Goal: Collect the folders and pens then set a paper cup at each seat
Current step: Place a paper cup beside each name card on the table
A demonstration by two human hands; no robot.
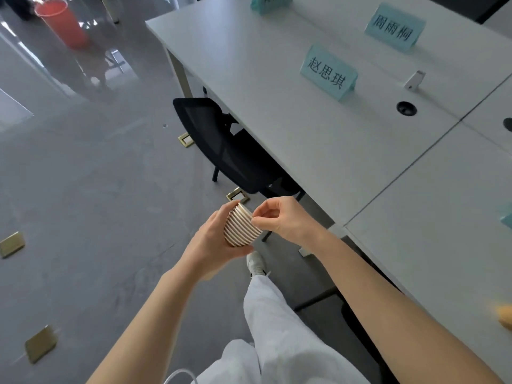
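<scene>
We hold one stack of paper cups [240, 228] in the air beside the near edge of the white table [318, 139], over the grey floor [97, 203] and not touching the tabletop. The rims show as many stripes; we cannot count the cups exactly. Our left hand [213, 239] wraps the stack from below and behind, fingers curled round its side. Our right hand [279, 220] pinches the top rim of the stack between thumb and fingertips, the other fingers curled in. On the table we count three turquoise name cards: one [328, 73] near the middle, a second [393, 27] toward the far edge, and a third [270, 2] cut off at the top. We see two round cable holes, one [406, 108] just right of the nearest card and one at the right edge. One black mesh chair [221, 145] is tucked under the table's near edge. One red bucket [62, 23] stands on the floor, well apart at the far left.
</scene>
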